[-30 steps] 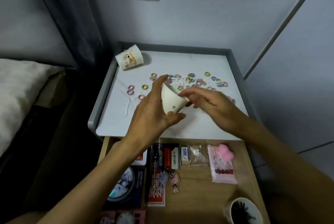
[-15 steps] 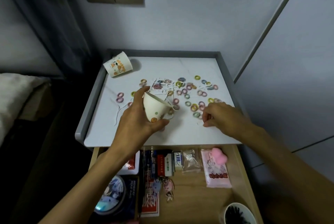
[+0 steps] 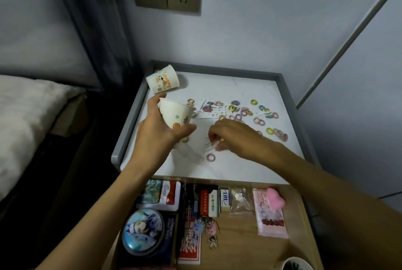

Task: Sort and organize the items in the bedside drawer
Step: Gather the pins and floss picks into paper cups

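head view. left hand [image 3: 158, 136] wraps a paper cup [image 3: 177, 115], thumb and fingers curled round its smooth white printed wall. the cup is tilted and held above the left part of the nightstand top [image 3: 217, 86], which is white and marbled with a raised grey rim. right hand [image 3: 232, 136] has its fingers curled down, pinching thin white pieces [image 3: 211, 146] just right of the cup. small soft hair rings [image 3: 253, 102] in mixed colours lie scattered over the middle and right of the top. a second cup [image 3: 162, 81] lies on its side at the back left corner. the open wooden drawer [image 3: 239, 248] below holds a round glossy tin [image 3: 143, 231], flat boxes and a pink pouch [image 3: 270, 215]. the forearms cover the drawer's edges.
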